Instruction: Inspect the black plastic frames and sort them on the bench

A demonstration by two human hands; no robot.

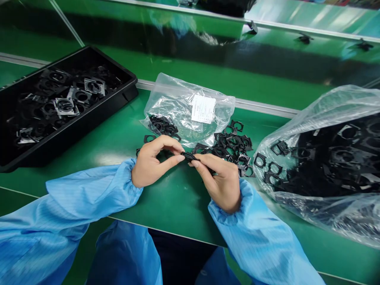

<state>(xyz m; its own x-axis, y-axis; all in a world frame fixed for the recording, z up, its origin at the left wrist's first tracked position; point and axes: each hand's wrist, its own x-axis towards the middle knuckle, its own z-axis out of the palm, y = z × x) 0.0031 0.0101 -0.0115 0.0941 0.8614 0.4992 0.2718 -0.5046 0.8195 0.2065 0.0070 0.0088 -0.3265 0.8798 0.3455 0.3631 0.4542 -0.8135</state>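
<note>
Between my two hands is a small black plastic frame [190,156], seen nearly edge-on, so its outline is hard to make out. My left hand [157,160] pinches its left end with thumb and fingertips. On the other end, my right hand [221,174] closes thumb and forefinger. Just beyond my right hand lies a loose pile of black square frames with round holes [234,144]. A clear plastic bag [184,101] with a white label [203,109] lies behind my hands, with more black parts inside its left corner.
A black bin [118,93] of similar frames, some with silvery faces, stands at the left. At the right, a large clear bag [276,136] full of black parts lies open. Along the back runs a metal strip [261,107] on the green table [172,206].
</note>
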